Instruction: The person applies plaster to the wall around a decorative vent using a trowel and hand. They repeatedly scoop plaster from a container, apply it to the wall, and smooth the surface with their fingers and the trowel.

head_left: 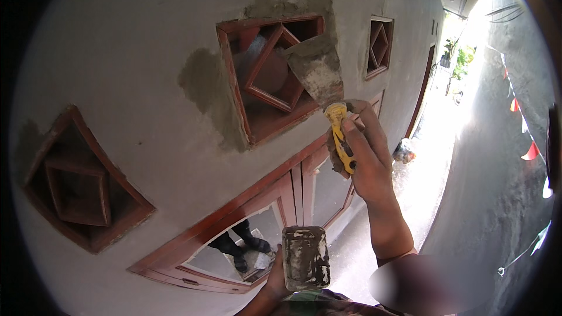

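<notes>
Head view: right hand [369, 152] is up at the wall [146, 64], fingers closed round the yellow handle of a scraper [319, 76], thumb pressed along it, probably to steer the blade angle. Blade points up and left, smeared grey, overlapping the right side of the red window frame [287, 124] in view; can't tell whether it touches. Left hand [276, 278] has a small tub [305, 288] from its left side, low and near the body; most of its fingers are hidden, so can't confirm how far they curl. Tub sits below the scraper with its open side facing the camera, dark wet-looking mix smeared inside, so likely held there for short reloads and to keep the mix in sight. Darker grey patches [205, 93] run along the frame's left and top edges, looks like fresh filler where frame meets wall. Second red frame [107, 199] to the left has a similar patch beside its upper left edge. Glass pane [234, 243] is underneath, dark legs showing in it.
</notes>
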A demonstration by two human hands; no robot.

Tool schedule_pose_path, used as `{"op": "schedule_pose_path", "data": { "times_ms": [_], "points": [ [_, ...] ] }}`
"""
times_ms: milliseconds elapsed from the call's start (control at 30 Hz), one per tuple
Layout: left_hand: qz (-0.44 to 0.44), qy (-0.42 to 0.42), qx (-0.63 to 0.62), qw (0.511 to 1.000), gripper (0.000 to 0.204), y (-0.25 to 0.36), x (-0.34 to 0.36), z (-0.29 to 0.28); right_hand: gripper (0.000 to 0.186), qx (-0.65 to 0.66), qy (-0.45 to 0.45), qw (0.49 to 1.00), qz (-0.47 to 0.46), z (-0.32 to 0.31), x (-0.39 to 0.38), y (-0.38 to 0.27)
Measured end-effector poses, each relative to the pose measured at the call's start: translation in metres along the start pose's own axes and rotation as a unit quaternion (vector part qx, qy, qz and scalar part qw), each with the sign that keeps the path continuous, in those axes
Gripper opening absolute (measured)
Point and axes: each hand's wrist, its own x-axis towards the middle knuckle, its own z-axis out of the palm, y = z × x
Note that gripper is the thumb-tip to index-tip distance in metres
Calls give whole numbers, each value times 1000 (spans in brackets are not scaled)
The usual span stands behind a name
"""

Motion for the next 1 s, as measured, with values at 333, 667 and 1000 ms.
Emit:
{"op": "schedule_pose_path", "data": {
  "times_ms": [333, 667, 1000],
  "points": [
    [229, -53, -27, 972, 76, 47, -22, 64, 38, -187, -33, 981, -43, -12, -91, 38],
    [385, 30, 46, 921, 80, 41, 12, 136, 44, -420, -11, 900, -113, -12, -231, 97],
    [347, -28, 22, 937, 79, 31, 48, 140, 51, -432, 43, 895, -101, -14, -263, 109]
  ]
}}
